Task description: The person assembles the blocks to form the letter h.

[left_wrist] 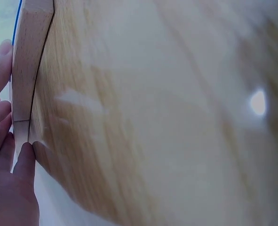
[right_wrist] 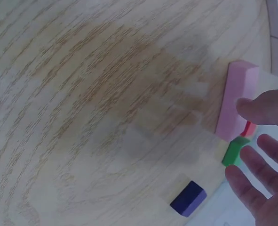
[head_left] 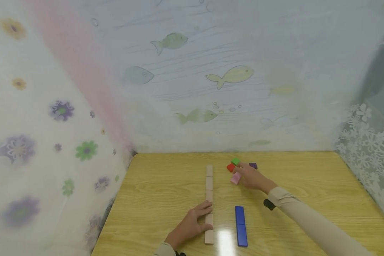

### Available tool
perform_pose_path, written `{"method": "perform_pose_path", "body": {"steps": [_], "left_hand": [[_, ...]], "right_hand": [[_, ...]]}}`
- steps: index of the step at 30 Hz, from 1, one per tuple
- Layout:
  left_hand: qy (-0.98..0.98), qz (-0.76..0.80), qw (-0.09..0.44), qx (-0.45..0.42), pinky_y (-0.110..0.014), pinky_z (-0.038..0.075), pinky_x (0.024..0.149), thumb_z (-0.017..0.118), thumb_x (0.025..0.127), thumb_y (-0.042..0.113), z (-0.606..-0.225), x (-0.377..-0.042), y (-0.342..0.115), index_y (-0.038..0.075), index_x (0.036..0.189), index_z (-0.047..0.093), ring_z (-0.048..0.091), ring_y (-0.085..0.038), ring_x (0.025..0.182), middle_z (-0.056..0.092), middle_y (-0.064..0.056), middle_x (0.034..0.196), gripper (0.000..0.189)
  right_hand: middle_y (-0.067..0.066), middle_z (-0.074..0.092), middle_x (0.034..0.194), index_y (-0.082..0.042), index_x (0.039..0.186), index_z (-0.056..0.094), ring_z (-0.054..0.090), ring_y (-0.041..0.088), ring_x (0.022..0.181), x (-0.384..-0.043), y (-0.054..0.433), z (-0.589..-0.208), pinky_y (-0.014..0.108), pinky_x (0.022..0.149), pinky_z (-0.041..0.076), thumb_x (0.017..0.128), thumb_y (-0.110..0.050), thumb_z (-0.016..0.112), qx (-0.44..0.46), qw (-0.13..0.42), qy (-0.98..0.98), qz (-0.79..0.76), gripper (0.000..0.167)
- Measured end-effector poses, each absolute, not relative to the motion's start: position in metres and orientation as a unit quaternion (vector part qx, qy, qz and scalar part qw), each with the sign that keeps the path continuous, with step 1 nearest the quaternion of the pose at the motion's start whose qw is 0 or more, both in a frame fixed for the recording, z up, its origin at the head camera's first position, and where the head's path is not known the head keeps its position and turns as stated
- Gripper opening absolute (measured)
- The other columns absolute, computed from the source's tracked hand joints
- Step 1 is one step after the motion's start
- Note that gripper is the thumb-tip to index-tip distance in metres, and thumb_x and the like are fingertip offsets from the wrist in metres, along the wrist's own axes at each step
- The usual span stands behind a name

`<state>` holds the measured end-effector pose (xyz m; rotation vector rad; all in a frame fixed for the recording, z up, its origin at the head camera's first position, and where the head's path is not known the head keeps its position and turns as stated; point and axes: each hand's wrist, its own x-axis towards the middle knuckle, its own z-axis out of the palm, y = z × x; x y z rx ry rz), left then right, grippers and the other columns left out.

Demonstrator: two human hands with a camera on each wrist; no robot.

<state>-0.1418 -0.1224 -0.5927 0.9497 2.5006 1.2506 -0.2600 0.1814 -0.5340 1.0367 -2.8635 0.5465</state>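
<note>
A straight row of plain wooden blocks runs away from the person on the table. My left hand rests across its near part, with thumb and fingertips touching the blocks; in the left wrist view the fingers lie along the wooden side. Farther back on the right, my right hand reaches over a cluster of coloured blocks. Its spread thumb overlaps the pink block in the right wrist view, its fingers beside the green block. A red block is partly hidden, and a dark purple block lies apart.
Two blue blocks lie end to end right of the wooden row. The wood-grain table meets a fish-patterned sheet at the back, with a flowered sheet on the left and a lacy one on the right.
</note>
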Motion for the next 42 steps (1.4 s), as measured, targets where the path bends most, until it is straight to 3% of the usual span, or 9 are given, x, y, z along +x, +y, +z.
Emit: {"method": "perform_pose_path", "body": {"steps": [13,24,36,42], "left_hand": [[0.842,0.426,0.104,0.315,-0.044,0.031,0.109,0.069,0.085,0.036,-0.592,-0.141,-0.123,0.005,0.137,0.049,0.026,-0.023,0.140,0.036,-0.001,0.149,0.063],[0.842,0.424,0.104,0.317,-0.040,0.032,0.109,0.069,0.085,0.033,-0.588,-0.140,-0.122,0.002,0.136,0.049,0.027,-0.023,0.139,0.037,-0.004,0.148,0.063],[0.843,0.422,0.097,0.320,-0.040,0.032,0.109,0.069,0.085,0.035,-0.590,-0.141,-0.124,0.002,0.135,0.050,0.028,-0.023,0.139,0.038,-0.003,0.148,0.063],[0.841,0.422,0.093,0.326,-0.039,0.033,0.109,0.069,0.085,0.034,-0.590,-0.142,-0.122,0.000,0.134,0.050,0.027,-0.023,0.139,0.038,-0.005,0.148,0.063]], "right_hand": [[0.017,0.059,0.103,-0.004,0.099,0.066,0.059,0.032,0.093,-0.275,0.183,-0.560,0.042,0.077,0.054,0.068,0.017,0.063,0.340,0.052,-0.928,0.142,0.038],[0.017,0.062,0.102,-0.003,0.097,0.066,0.059,0.033,0.096,-0.275,0.180,-0.560,0.045,0.082,0.052,0.068,0.014,0.070,0.364,0.073,-0.918,0.140,0.034],[0.013,0.062,0.099,-0.002,0.096,0.066,0.060,0.030,0.091,-0.275,0.178,-0.559,0.042,0.079,0.053,0.071,0.015,0.065,0.367,0.061,-0.919,0.128,0.030],[0.007,0.060,0.091,-0.003,0.094,0.065,0.060,0.025,0.084,-0.275,0.183,-0.560,0.037,0.071,0.053,0.078,0.005,0.070,0.372,0.053,-0.918,0.124,0.019]]}}
